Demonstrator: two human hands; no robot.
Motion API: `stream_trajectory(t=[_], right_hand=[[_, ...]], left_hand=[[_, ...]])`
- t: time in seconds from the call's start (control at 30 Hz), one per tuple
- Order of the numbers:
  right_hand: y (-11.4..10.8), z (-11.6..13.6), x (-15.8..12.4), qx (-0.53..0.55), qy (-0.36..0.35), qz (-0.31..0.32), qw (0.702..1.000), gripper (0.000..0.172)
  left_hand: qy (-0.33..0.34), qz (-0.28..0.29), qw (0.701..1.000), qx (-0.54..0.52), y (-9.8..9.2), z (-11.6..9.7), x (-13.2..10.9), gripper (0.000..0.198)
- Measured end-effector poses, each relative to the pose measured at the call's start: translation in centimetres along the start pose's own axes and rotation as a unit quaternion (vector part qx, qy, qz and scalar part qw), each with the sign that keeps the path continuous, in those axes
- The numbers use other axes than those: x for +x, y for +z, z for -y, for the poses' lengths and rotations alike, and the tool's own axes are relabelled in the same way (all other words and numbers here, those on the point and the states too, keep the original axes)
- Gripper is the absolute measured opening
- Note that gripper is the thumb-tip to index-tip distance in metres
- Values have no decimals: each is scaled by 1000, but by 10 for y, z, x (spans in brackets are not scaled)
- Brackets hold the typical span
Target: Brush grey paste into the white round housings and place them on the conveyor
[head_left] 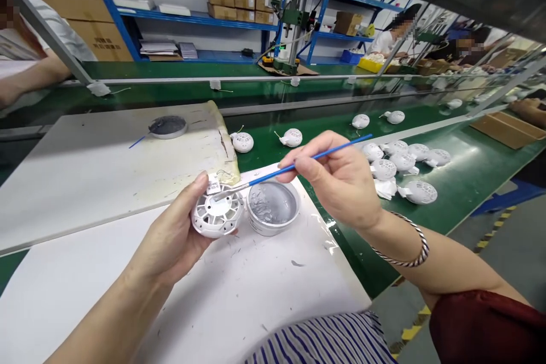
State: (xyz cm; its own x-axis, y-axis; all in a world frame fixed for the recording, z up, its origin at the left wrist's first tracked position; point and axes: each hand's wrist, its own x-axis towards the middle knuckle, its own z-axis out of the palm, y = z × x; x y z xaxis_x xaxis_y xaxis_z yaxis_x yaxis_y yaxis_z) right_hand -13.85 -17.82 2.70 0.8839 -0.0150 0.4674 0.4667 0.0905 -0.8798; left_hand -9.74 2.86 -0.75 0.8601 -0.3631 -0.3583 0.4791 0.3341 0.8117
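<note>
1. I see a small round pot (273, 207) on the white counter (256, 301), holding grey paste; it sits just right of the part in my left hand.
2. A flat dish (168, 126) of the same grey paste lies far left on the counter.
3. My left hand (170, 239) cups a round white vented part (217, 217) from the left, thumb on its far rim, open face up, just above the counter.
4. My right hand (336, 182) pinches a thin blue brush (298, 165) between thumb and fingers, wrist raised over the pot.
5. The brush runs from far right down to near left, its tip resting on the part's far edge.
6. More white parts (401, 165) lie on the green belt (460, 182), right.
</note>
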Motion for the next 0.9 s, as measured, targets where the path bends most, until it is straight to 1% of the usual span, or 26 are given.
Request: stream_trajectory(t=[0.07,0.13,0.2,0.27,0.3,0.37,0.43,0.5,0.53,0.57,0.63,0.7,0.77,0.8,0.83,0.87,0.9], right_hand=[[1,0,-7,-43,-26,24,998,2],[-1,1,-10,-88,-59,55,993,5],[-3,4,-10,-129,-118,107,979,10],[-7,10,-7,-183,-184,179,949,12],[-9,14,-6,-215,-210,218,928,12],[-12,23,-3,-284,-242,285,883,16],[-14,32,0,-324,-261,325,849,19],[-16,39,1,-342,-265,343,834,20],[-17,41,1,-344,-262,342,834,20],[-17,42,0,-339,-257,334,841,20],[-19,42,-1,-304,-247,298,870,17],[-20,41,-3,-254,-247,240,904,14],[-21,39,-4,-238,-251,166,924,20],[-21,38,-3,-249,-258,131,925,26],[-21,36,-1,-269,-263,108,920,30],[-21,35,1,-297,-263,101,912,32],[-20,33,5,-327,-264,115,900,31]], left_hand=[[0,4,1000,5,0,0,-1,30],[-1,9,1000,11,0,1,-3,33],[-2,14,1000,16,0,1,-3,35],[-7,18,1000,20,0,0,-3,35],[-12,20,1000,21,0,0,-3,35],[-27,29,999,21,0,-1,-3,33],[-41,42,998,14,0,-1,-3,32],[-45,51,998,11,2,-1,-4,33],[-46,51,998,13,2,-1,-4,34],[-48,50,997,16,3,-1,-5,34],[-50,45,997,26,3,-2,-6,36],[-43,45,998,33,2,-3,-8,35],[-30,59,997,42,1,-5,-10,34],[-29,67,996,49,1,-5,-12,34],[-30,75,995,55,1,-6,-13,35],[-38,87,994,62,1,-6,-15,37],[-51,98,992,67,1,-6,-17,40]])
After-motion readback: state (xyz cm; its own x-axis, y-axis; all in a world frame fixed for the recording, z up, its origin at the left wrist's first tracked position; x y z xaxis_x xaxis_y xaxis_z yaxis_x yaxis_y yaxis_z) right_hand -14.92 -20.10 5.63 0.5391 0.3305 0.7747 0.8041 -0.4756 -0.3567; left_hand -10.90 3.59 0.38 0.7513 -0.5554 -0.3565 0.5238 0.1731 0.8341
